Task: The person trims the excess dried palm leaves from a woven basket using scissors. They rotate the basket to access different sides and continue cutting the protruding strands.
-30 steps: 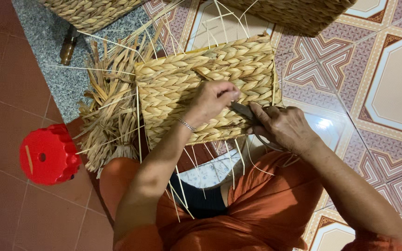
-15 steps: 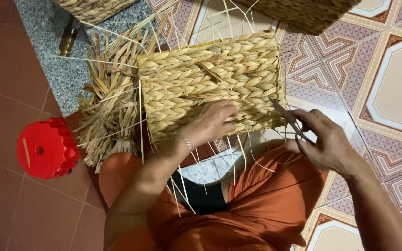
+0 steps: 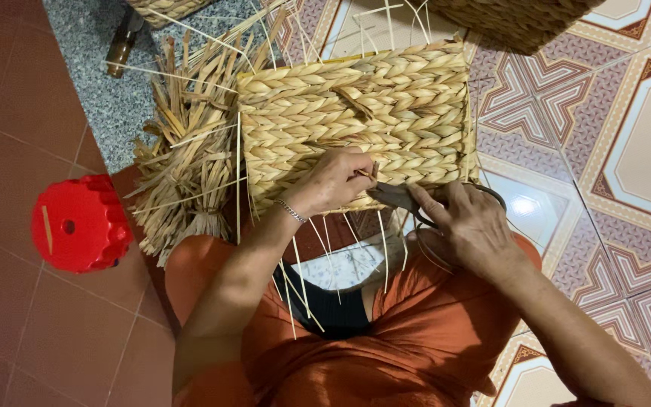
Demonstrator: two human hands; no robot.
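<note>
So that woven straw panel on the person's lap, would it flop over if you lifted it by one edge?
Probably not much. The woven panel lies flat and holds its rectangular shape across the lap, so the thick braided rows likely keep it fairly stiff. It looks like dried plant fibre, so probably light for its size. The loose strands at its side would likely bend and snag.

Red plastic stool (image 3: 78, 223) sits on plain terracotta tile floor (image 3: 9, 332). Grey speckled granite strip (image 3: 99, 98) runs above stool, brown bottle (image 3: 121, 47) lying on it. Patterned floor tiles (image 3: 612, 151), star and octagon motifs, spread well right of stool; bright light reflection (image 3: 523, 205) on one glossy tile.
</note>
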